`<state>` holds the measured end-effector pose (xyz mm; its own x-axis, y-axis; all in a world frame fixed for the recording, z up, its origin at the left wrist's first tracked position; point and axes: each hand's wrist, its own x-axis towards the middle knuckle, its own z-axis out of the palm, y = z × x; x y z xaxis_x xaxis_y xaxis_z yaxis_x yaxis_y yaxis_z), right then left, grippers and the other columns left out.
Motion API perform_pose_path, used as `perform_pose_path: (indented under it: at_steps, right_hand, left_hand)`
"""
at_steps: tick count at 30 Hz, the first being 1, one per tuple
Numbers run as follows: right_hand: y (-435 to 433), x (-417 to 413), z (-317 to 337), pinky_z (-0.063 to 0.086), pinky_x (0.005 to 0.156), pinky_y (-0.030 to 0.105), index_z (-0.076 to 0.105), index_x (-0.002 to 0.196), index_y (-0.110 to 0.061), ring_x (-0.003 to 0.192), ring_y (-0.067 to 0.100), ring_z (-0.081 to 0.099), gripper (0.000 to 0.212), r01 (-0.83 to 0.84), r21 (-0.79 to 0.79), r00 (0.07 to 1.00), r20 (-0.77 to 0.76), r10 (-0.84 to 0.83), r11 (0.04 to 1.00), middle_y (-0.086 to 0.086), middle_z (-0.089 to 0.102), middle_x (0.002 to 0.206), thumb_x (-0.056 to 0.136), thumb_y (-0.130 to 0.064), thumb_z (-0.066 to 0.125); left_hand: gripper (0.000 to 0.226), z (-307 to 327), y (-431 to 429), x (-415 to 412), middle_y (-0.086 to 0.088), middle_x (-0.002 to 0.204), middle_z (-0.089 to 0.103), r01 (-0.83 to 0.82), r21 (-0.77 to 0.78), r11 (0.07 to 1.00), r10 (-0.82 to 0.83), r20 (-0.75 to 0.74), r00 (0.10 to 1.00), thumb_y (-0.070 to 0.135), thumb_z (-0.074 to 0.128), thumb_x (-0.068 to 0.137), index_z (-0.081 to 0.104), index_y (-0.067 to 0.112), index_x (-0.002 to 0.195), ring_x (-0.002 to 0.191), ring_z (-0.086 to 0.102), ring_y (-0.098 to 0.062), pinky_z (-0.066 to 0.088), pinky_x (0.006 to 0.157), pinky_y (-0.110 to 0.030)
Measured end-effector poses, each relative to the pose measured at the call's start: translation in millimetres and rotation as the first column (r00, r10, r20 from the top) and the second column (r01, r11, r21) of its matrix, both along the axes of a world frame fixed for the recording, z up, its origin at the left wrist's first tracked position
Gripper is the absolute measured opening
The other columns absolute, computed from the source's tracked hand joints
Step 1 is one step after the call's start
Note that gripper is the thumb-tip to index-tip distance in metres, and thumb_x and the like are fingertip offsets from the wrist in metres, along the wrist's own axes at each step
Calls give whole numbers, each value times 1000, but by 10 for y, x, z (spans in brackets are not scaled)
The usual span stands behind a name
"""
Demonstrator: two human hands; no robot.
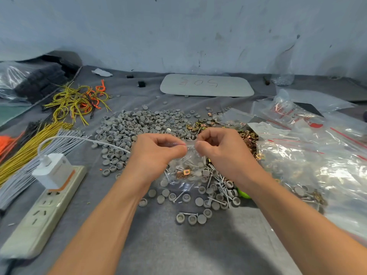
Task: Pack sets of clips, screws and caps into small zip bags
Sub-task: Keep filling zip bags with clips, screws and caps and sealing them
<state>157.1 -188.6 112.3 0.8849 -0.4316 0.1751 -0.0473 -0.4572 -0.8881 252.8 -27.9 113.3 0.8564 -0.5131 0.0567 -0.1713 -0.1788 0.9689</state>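
Item: small clear plastic zip bag point(187, 167), held up just above the grey cloth-covered table point(158, 245), hanging from your two hands with its mouth uppermost. Contents visible through the film: a copper-coloured metal clip point(183, 173), several silver screws and a few grey caps, settled toward the bottom.

Hands: your left hand point(156, 149) pinches the left end of the bag's top edge between thumb and forefinger, the other fingers curled in; your right hand point(220, 147) pinches the right end the same way. Both are closed on the bag, thumbs nearly meeting at its centre.

Key relation: the seal strip runs left to right between your two pinches, its long axis across your body, the bag's body hanging below and slightly toward you. Neither hand is nearer; each holds one end. Pressing the zip shut would likely mean sliding a pinch along that line (whether the strip is already partly closed cannot be told from here).

Stock nearby:
- heap of round grey plastic caps point(139, 126), beyond the left hand
- pile of copper-coloured metal clips point(249, 138), beyond the right hand
- loose silver screws point(222, 188) among caps, just under the bag
- stack of clear zip bags with red seal lines point(309, 147), to your right
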Motion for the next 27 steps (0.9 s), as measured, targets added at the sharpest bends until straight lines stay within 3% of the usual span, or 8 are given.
perform_pose_path:
  at_steps: [12,20,23,27]
  right_hand:
    - [78,24,47,46,55,32,74,72,-19,56,11,52,14,-35,-60,999,25,37,998,6,69,66,84,-13,80]
    - [1,-14,48,55,64,43,76,77,-23,61,10,57,11,30,-35,999,23,-29,999,3,71,72,85,-15,79]
    - [48,-15,33,55,62,33,77,80,-26,62,13,63,7,-18,-10,1000,7,18,1000,-4,73,70,85,-21,81]
    - [87,17,9,46,54,23,76,75,-22,55,5,54,13,-21,-23,1000,5,22,1000,-6,68,62,87,-24,81]
  left_hand:
    - [16,10,-31,-44,3,71,77,-22,23,1000,21,25,999,16,89,73,82,30,73,66,71,-4,48,58,-9]
    - [13,14,83,63,11,75,78,-77,18,997,77,5,997,25,90,75,82,35,73,71,71,4,47,72,-21]
    - [15,0,56,42,9,72,77,-37,24,999,36,34,999,25,89,77,82,37,71,66,69,2,48,65,-14]
    - [17,-24,20,16,11,67,75,-17,55,998,11,98,995,27,89,78,80,39,71,59,64,5,45,56,-8]
